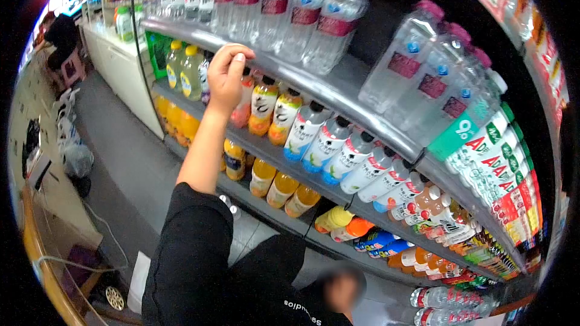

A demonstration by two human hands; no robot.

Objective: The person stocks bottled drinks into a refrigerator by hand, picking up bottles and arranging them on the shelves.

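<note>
I see the left hand (225, 84) reaching up to the upper shelf (347, 79), its fingers bent narrow over the front rail (338, 107) and the thumb close beside the first finger. The forearm is bare, and it comes out of a black sleeve (187, 229). For the right hand I must be careful: it is perhaps the blurred patch near the lower edge of my view, and I cannot tell if it is wide, narrow or holding something.

The rail under the left hand runs slanting downward to the right. Behind it, on the same shelf, stand clear bottles (299, 18) with dark red caps, and a dark gap separates them from a second group of clear bottles (408, 63). Farther right I see white bottles (495, 151) with green caps.

Just below the hand, the next shelf carries orange-bottomed bottles (261, 105) and, to their right, a row of white-labelled bottles (335, 145). Lower again are amber drinks (281, 190). At the bottom right, two water bottles (450, 297) are lying on their sides.

At the far left, a white counter (121, 57) stands near a pink stool (74, 67), and a plastic bag (77, 158) rests on the floor (124, 163).
</note>
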